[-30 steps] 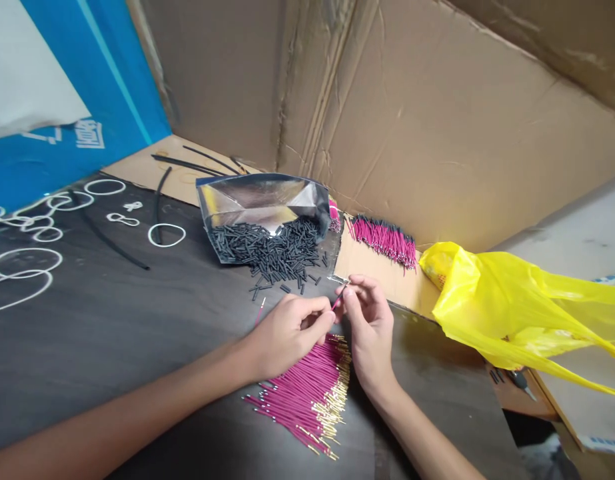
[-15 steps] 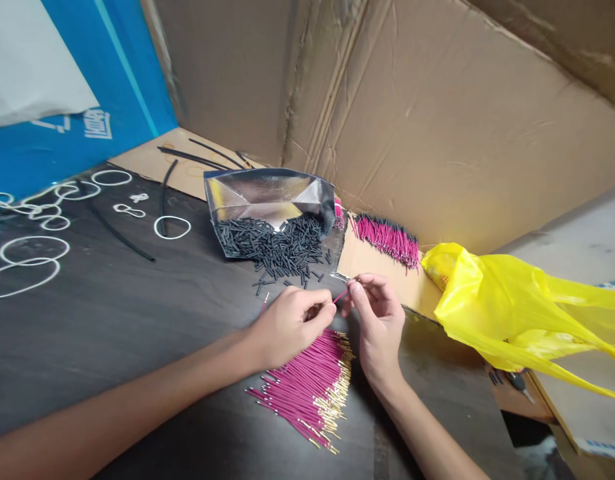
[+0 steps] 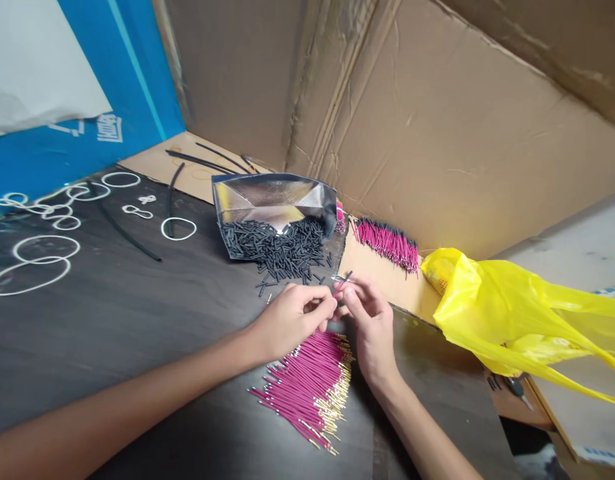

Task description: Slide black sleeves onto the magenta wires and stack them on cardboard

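Observation:
My left hand (image 3: 300, 317) is closed in a pinch on a short pink wire (image 3: 339, 288) held above the table. A small black sleeve (image 3: 348, 275) sits at the wire's upper end. My right hand (image 3: 372, 320) meets it from the other side, fingers curled against the wire and thumb close by; its exact grip is partly hidden. Below both hands lies a fanned pile of pink wires (image 3: 307, 380), with gold pins on their right ends and silvery tips on the left. Behind my left hand, many cut black sleeves (image 3: 282, 250) spill out of an open silver-lined pouch (image 3: 272, 193).
Finished-looking pink wires with black ends (image 3: 387, 243) lie on a cardboard sheet (image 3: 362, 267). A yellow plastic bag (image 3: 492, 300) rests at right. White rubber bands (image 3: 47, 248) and black tubing (image 3: 127, 230) are scattered at left. Cardboard walls (image 3: 437, 133) stand behind.
My right hand has shifted slightly left and down, closer to my left hand. The black sleeve at the wire's end now shows above the right fingers. The view has moved a little.

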Demonstrator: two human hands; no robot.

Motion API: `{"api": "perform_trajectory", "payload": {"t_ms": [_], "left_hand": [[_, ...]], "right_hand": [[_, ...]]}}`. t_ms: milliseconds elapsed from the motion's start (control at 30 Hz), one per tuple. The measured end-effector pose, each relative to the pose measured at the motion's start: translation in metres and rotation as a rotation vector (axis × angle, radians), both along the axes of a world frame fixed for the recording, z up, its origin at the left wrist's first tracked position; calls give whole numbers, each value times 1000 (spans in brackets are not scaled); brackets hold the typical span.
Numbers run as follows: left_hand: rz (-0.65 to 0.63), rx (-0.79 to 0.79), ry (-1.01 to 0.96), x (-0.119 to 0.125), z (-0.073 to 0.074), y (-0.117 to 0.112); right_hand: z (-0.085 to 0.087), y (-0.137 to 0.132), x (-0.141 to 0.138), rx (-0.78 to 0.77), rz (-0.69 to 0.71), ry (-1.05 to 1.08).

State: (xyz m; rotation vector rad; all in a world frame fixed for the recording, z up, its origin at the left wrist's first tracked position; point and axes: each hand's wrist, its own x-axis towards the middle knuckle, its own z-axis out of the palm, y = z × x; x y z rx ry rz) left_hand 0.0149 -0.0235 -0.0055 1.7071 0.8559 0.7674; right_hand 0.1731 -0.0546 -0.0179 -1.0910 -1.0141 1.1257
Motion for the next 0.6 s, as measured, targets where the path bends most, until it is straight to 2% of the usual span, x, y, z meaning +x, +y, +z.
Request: {"api": "perform_trajectory", "payload": {"t_ms": [100, 200, 333, 400, 467, 600], "left_hand": [[0, -20, -22, 0, -1, 1], [-22, -6, -12, 0, -2, 1], [47, 76, 2, -2, -3, 3], [105, 113, -10, -4, -4, 5], [128, 143, -22, -5, -6, 7], [134, 221, 4, -6, -9, 9]], "right_hand": [[-1, -2, -5, -59, 76, -49], [3, -1, -4, -100, 91, -88], [22, 20, 20, -114, 69, -263], [36, 40, 43, -92, 4, -361], [48, 64, 67, -82, -117, -527], [59, 112, 105, -138, -395, -889]]}}
